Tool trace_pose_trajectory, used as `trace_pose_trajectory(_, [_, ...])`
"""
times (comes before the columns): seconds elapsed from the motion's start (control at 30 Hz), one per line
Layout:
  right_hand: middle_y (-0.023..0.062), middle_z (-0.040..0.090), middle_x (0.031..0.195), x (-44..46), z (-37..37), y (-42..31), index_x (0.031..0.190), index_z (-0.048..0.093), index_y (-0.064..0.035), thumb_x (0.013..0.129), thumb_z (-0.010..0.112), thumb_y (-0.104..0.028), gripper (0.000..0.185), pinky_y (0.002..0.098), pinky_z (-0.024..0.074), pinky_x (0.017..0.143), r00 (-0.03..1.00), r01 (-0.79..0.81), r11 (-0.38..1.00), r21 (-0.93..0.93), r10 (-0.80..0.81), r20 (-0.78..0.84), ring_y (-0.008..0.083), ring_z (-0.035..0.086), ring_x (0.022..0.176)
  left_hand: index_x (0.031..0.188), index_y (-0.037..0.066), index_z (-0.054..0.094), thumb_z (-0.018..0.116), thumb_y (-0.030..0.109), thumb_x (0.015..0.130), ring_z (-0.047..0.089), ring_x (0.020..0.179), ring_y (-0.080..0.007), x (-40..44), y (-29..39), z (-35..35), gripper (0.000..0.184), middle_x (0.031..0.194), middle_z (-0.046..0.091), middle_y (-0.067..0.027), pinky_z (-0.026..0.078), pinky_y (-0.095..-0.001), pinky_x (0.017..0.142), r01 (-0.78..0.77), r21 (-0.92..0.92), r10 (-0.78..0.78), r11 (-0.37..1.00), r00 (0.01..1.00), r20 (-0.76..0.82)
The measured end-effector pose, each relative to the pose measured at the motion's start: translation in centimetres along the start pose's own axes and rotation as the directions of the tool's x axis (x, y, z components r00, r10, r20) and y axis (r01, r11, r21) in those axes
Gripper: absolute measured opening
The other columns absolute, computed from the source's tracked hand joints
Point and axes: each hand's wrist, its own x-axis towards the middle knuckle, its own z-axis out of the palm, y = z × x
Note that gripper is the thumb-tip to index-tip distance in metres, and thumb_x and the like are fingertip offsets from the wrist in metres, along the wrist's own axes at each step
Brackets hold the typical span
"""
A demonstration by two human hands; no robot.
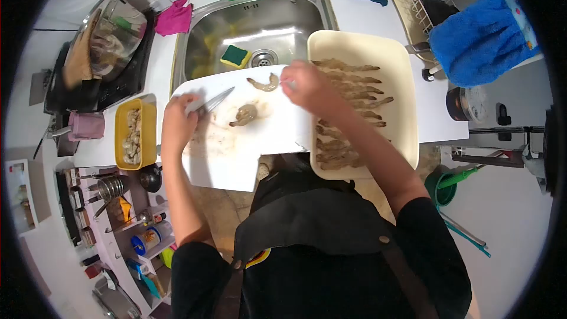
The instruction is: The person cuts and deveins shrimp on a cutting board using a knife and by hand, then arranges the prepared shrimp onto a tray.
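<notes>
My left hand [180, 119] is closed round the handle of a knife [212, 101], whose blade points up and right over the white cutting board [227, 168]. My right hand [304, 85] is closed at the board's right edge, close to the cream tray [360, 47]; what it holds, if anything, is too blurred to name. Between the hands a curled shrimp [264, 82] lies near the board's top edge, with another shrimp [243, 115] below it. Several shrimp [348, 77] lie in rows in the tray, partly hidden by my right forearm.
Behind the board is a steel sink [236, 23] with a sponge [235, 56]. A yellow container [150, 136] with shrimp pieces stands at the left, beside a pink container [87, 126]. A blue towel [472, 38] hangs at the right.
</notes>
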Motion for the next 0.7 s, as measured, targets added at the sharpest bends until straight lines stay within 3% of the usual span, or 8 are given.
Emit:
trace_pose_trajectory(0.07, [0.0156,0.062,0.087,0.6,2.6,-2.7,0.081,0.064,-0.0017,0.077,0.064,-0.012,0.011,0.0402,0.0508,0.079,0.989,0.006,0.997,-0.079,0.006,0.145,0.0328,0.062,0.085,0.109,0.003,0.062,0.060,-0.006,0.068,0.058,0.095,-0.0363,-3.2,-2.3,-1.2,0.042,0.100,0.061,-0.0168,0.048,-0.0410,0.086,0.030,0.084,-0.031,0.996,1.000,0.003])
trace_pose_trajectory(0.2, [0.0189,0.059,0.097,0.6,8.2,-5.7,0.084,0.062,-0.0004,0.076,0.062,-0.010,0.013,0.0437,0.0508,0.081,0.993,0.035,0.978,-0.207,-0.011,0.116,0.0355,0.060,0.091,0.109,0.006,0.062,0.059,-0.003,0.066,0.056,0.093,-0.0380,-6.2,-6.1,-1.5,0.044,0.095,0.059,-0.0168,0.047,-0.0432,0.084,0.054,0.072,-0.051,0.996,0.998,-0.039])
trace_pose_trajectory(0.3, [0.0204,0.058,0.103,1.3,9.5,-6.5,0.083,0.061,-0.0015,0.075,0.061,-0.009,0.011,0.0449,0.0504,0.079,0.981,-0.055,0.951,-0.306,0.108,0.159,0.0365,0.060,0.091,0.107,0.010,0.061,0.061,-0.001,0.065,0.055,0.090,-0.0369,-6.2,-7.1,-1.3,0.044,0.095,0.059,-0.0153,0.047,-0.0434,0.080,0.057,0.020,-0.057,0.998,0.998,-0.005])
trace_pose_trajectory(0.37, [0.0195,0.062,0.096,1.5,9.1,-7.2,0.081,0.060,-0.0032,0.074,0.060,-0.008,0.008,0.0462,0.0494,0.075,0.970,-0.078,0.926,-0.368,0.156,0.186,0.0361,0.060,0.091,0.108,0.009,0.059,0.062,0.000,0.066,0.057,0.088,-0.0363,-5.9,-7.1,-1.5,0.043,0.094,0.060,-0.0157,0.047,-0.0438,0.077,-0.009,0.059,0.010,0.998,1.000,-0.012])
trace_pose_trajectory(0.47, [0.0148,0.063,0.081,2.2,8.7,-8.3,0.083,0.060,-0.0024,0.074,0.061,-0.006,0.010,0.0441,0.0486,0.072,0.946,-0.156,0.906,-0.393,0.251,0.204,0.0329,0.061,0.084,0.109,0.009,0.058,0.063,0.001,0.068,0.060,0.085,-0.0359,-5.3,-6.9,-2.6,0.042,0.094,0.060,-0.0160,0.048,-0.0442,0.074,0.089,-0.049,-0.082,0.995,0.987,0.142])
trace_pose_trajectory(0.57, [0.0128,0.063,0.080,1.7,9.4,-9.1,0.087,0.062,-0.0011,0.074,0.064,-0.005,0.014,0.0393,0.0480,0.069,0.967,-0.235,0.970,0.060,0.227,0.113,0.0277,0.060,0.079,0.107,0.008,0.058,0.064,0.001,0.069,0.061,0.085,-0.0358,-5.7,-8.6,-2.4,0.040,0.096,0.062,-0.0166,0.048,-0.0448,0.073,0.010,-0.136,0.004,0.991,0.995,0.103])
trace_pose_trajectory(0.6, [0.0129,0.062,0.080,1.7,9.9,-9.9,0.093,0.061,0.0001,0.073,0.066,-0.004,0.021,0.0354,0.0475,0.069,0.993,-0.120,0.991,0.058,0.120,0.013,0.0263,0.060,0.076,0.106,0.007,0.057,0.063,0.001,0.070,0.062,0.083,-0.0358,-5.8,-9.0,-2.4,0.038,0.093,0.063,-0.0172,0.048,-0.0436,0.073,0.006,-0.190,0.009,0.982,0.997,0.079])
trace_pose_trajectory(0.7, [0.0114,0.062,0.085,1.7,11.8,-12.6,0.094,0.062,-0.0017,0.073,0.064,-0.001,0.021,0.0346,0.0477,0.071,0.920,-0.388,0.896,0.218,0.391,0.031,0.0267,0.060,0.079,0.106,0.005,0.057,0.062,0.001,0.071,0.062,0.081,-0.0344,-5.9,-9.5,-3.1,0.036,0.088,0.063,-0.0188,0.049,-0.0418,0.073,0.084,-0.334,-0.030,0.939,0.986,0.163])
